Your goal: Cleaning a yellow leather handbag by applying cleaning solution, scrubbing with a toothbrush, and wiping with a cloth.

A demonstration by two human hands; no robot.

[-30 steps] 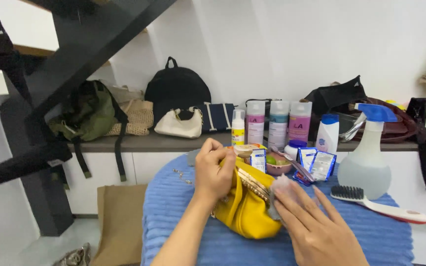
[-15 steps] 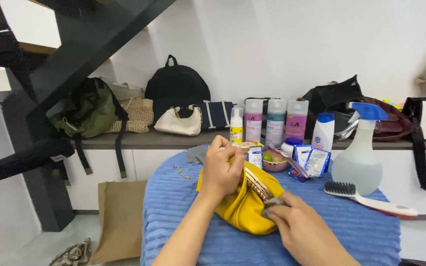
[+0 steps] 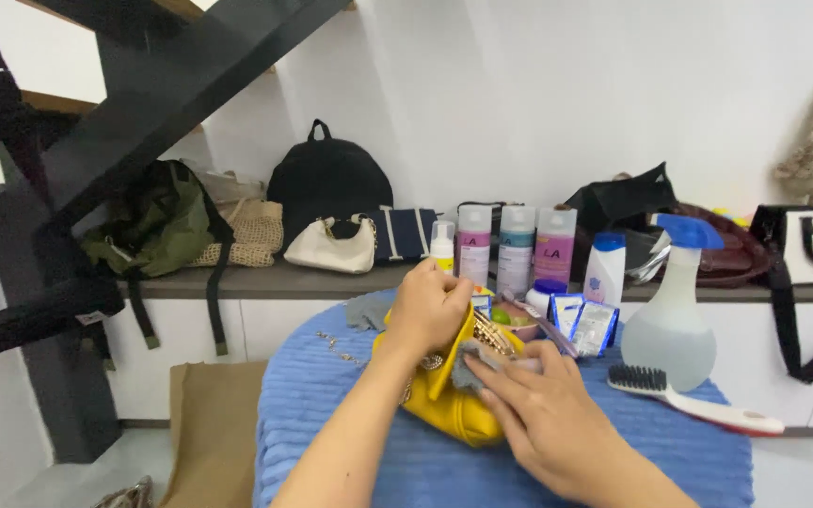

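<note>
A round table under a ribbed blue cloth [image 3: 350, 442] carries a yellow bag [image 3: 444, 404] near its middle; a white-handled brush [image 3: 689, 400] and a clear spray bottle [image 3: 675, 320] sit toward the right edge; small blue sachets [image 3: 581, 320] stand at the far edge.

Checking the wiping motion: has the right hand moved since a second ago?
Yes. The right hand slid left, away from the brush, onto the yellow bag.

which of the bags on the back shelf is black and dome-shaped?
The black fabric backpack, upright against the wall with a top loop handle. It stands behind the small cream handbag, right of the olive-green bag.
</note>
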